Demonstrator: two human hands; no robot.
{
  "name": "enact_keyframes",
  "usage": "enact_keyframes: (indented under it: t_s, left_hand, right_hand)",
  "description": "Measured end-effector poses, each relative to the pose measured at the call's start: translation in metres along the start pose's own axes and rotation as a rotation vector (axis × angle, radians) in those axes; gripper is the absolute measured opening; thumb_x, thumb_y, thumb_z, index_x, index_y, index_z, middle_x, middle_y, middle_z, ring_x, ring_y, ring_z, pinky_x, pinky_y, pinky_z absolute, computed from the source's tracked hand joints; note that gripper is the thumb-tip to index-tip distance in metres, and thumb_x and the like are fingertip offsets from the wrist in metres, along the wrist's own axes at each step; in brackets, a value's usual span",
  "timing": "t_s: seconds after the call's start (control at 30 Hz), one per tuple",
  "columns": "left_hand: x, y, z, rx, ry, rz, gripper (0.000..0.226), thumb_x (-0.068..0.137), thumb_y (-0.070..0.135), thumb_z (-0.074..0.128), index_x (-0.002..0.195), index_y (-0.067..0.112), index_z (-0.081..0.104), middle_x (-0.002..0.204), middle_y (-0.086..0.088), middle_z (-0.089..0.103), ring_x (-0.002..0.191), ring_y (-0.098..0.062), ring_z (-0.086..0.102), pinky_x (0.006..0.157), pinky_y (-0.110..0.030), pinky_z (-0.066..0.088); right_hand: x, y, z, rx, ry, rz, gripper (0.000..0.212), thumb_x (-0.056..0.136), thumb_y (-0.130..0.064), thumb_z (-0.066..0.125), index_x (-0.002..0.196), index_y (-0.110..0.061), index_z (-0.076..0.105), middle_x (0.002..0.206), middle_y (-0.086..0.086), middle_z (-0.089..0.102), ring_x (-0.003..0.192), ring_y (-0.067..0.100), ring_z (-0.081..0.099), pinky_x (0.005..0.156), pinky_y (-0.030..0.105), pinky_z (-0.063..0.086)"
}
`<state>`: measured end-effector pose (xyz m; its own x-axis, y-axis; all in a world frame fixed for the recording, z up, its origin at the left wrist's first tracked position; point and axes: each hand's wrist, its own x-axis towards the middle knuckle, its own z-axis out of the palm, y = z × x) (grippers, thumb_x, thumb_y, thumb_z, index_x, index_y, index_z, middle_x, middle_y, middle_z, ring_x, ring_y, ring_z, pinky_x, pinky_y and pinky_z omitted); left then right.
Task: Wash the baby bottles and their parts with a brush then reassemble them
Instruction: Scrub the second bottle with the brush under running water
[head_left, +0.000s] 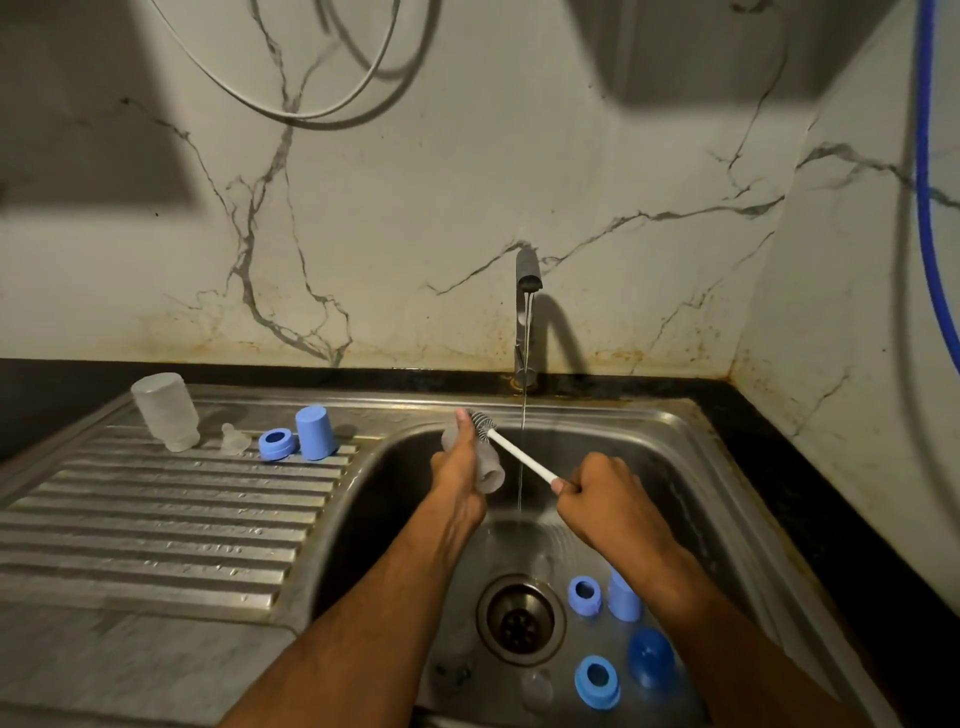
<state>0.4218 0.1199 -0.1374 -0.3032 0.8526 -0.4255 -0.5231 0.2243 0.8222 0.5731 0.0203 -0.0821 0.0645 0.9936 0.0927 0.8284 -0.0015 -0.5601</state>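
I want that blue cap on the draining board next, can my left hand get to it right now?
Probably not yet: the left hand grips a clear bottle over the sink. The path to the blue cap looks free once it lets go.

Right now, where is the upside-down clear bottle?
In the head view, the clear bottle stands at the draining board's far left corner, left of the small teat and blue ring.

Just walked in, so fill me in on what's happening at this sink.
A person is scrubbing a clear bottle, held in the left hand, with a brush gripped by the right hand. The tap is running. Blue parts wait in the sink; another bottle stands on the drainboard.
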Motion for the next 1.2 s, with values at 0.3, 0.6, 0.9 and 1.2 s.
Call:
enact_keyframes:
  t_s: [0.3, 0.6, 0.9, 1.2]
  left_hand:
    - [0.027, 0.005, -0.025, -0.124, -0.047, -0.049, 0.08, 0.067, 0.061, 0.078, 0.126, 0.011, 0.056, 0.111, -0.014, 0.07, 0.097, -0.026, 0.071, 0.091, -0.045, 0.057]
    - [0.011, 0.011, -0.017, -0.116, -0.02, -0.03, 0.056, 0.088, 0.043, 0.07, 0.128, 0.009, 0.051, 0.106, -0.018, 0.067, 0.091, -0.031, 0.07, 0.084, -0.049, 0.059]
    - [0.006, 0.004, -0.001, -0.025, -0.017, -0.022, 0.049, 0.1, 0.047, 0.049, 0.123, 0.004, 0.055, 0.099, -0.02, 0.067, 0.086, -0.03, 0.068, 0.085, -0.046, 0.059]
    - [0.018, 0.004, -0.019, -0.144, -0.072, -0.084, 0.065, 0.081, 0.052, 0.073, 0.13, 0.013, 0.052, 0.111, -0.019, 0.068, 0.09, -0.03, 0.072, 0.067, -0.037, 0.059]
  right_hand:
    - [-0.004, 0.01, -0.01, 0.021, -0.07, 0.029, 0.043, 0.097, -0.028, 0.065, 0.062, -0.019, 0.041, 0.058, -0.002, 0.043, 0.05, 0.009, 0.041, 0.048, 0.019, 0.032]
    - [-0.004, 0.007, -0.011, 0.022, -0.035, 0.014, 0.039, 0.096, -0.031, 0.065, 0.066, -0.02, 0.042, 0.065, -0.001, 0.047, 0.056, 0.01, 0.045, 0.052, 0.022, 0.035]
    - [-0.006, 0.0, -0.012, -0.083, 0.017, 0.043, 0.036, 0.099, -0.033, 0.059, 0.07, -0.022, 0.042, 0.069, -0.002, 0.05, 0.058, 0.007, 0.047, 0.05, 0.021, 0.033]
    - [-0.013, 0.016, -0.04, -0.202, 0.103, 0.076, 0.021, 0.093, -0.033, 0.063, 0.08, -0.018, 0.067, 0.071, 0.001, 0.064, 0.066, 0.013, 0.062, 0.067, 0.03, 0.056]
